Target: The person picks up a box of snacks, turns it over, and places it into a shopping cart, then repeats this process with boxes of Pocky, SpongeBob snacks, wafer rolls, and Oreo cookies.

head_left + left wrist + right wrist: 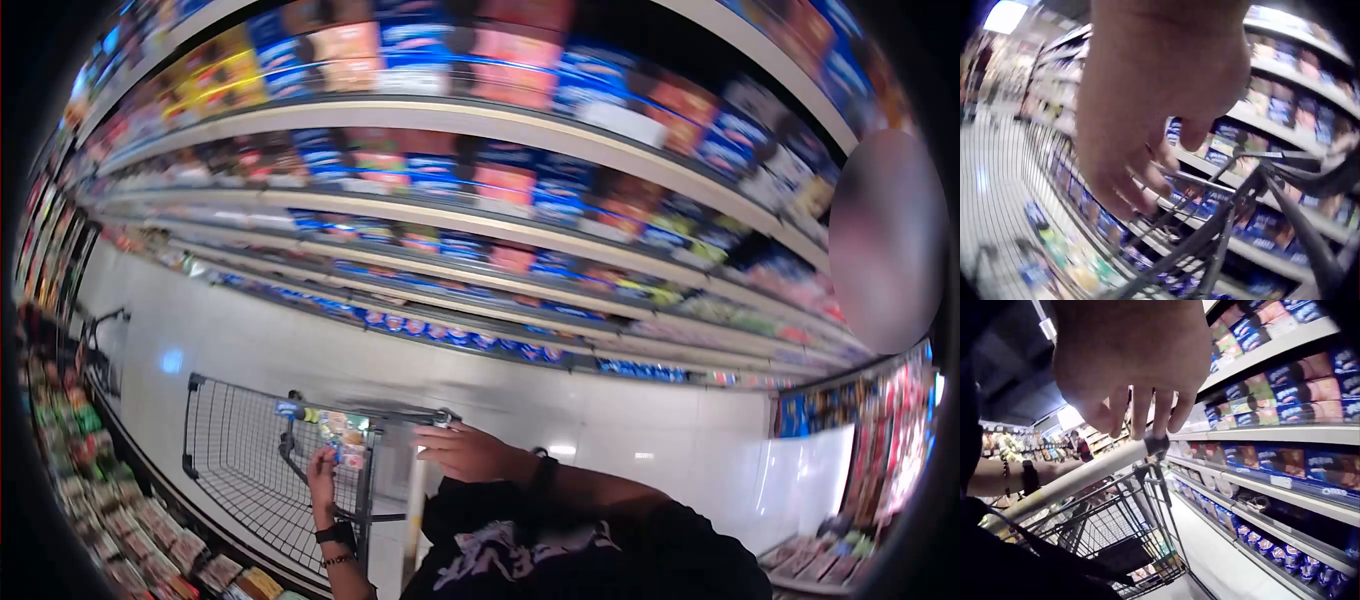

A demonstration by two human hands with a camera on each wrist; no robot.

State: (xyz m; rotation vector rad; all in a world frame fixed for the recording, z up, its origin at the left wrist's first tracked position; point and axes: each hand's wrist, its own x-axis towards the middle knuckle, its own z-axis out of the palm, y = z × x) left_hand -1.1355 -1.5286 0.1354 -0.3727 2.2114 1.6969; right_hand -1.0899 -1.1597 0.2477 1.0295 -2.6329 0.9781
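A wire shopping cart (235,425) stands in front of me, with a pale handle bar (1088,475). Over the basket hangs my left hand (322,482), fingers pointing away from me and nothing visible in them. In the left wrist view that hand (1160,119) has loosely bent fingers above the cart's wires. Colourful packages (345,430) and a blue pack (290,410) lie in the cart, close to the left fingertips in the head view. My right hand (470,452) is at the handle's far end; in the right wrist view its extended fingers (1141,412) reach down right at the bar's end.
Long shelves (420,115) of blue and pink boxed biscuits run along the aisle ahead. Pale glossy floor (250,335) lies between cart and shelves. Packed goods (130,520) line the near left side. Another cart (98,350) stands further left, and a person (1079,445) is far down the aisle.
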